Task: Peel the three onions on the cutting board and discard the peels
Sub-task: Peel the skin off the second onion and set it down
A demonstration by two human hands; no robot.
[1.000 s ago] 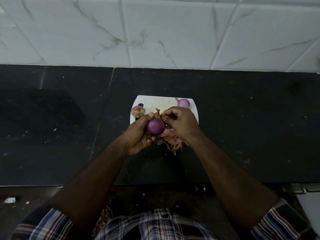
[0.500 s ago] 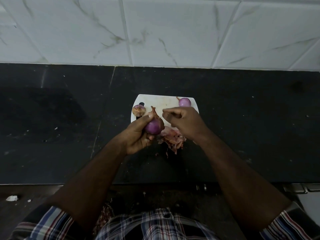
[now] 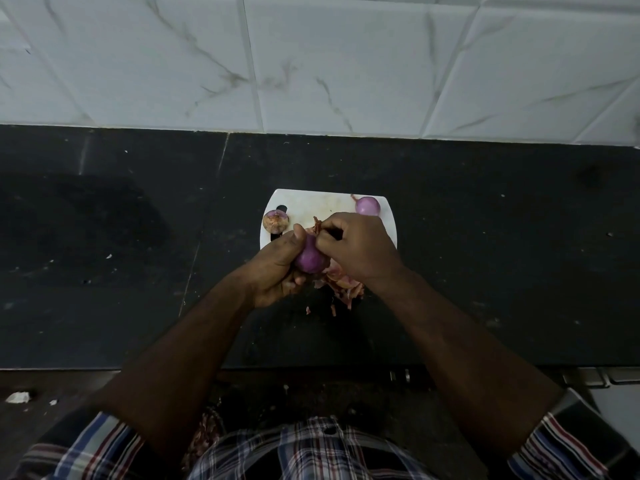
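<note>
Wall (image 3: 346, 64): we see white marbled tiles across the 12 o'clock side.
Bench (image 3: 502, 254): we see a dark stone top carrying everything, with pale specks scattered on it.
Shirt (image 3: 311, 452): plaid cloth at 6 o'clock, with the sleeves at both lower corners.
Board (image 3: 322, 206): a white cutting board at the centre of the bench, its near half hidden by our hands.
Left hand (image 3: 277, 268): the grip is curled round the onion we are working on, thumb up along its side.
Right hand (image 3: 360, 251): the grip is pinched tight on a strip of skin (image 3: 317, 226) at the top of that onion.
Held onion (image 3: 310, 258): purple and mostly bare, between the two hands, above the near part of the board.
Peels (image 3: 346, 285): a pinkish heap at 6 o'clock of the board, under the right wrist, a few bits lying on the bench.
Peeled onion (image 3: 367, 206): smooth and purple, at the board's 1 o'clock corner.
Unpeeled onion (image 3: 275, 221): brownish and papery, at the board's 9 o'clock edge.
</note>
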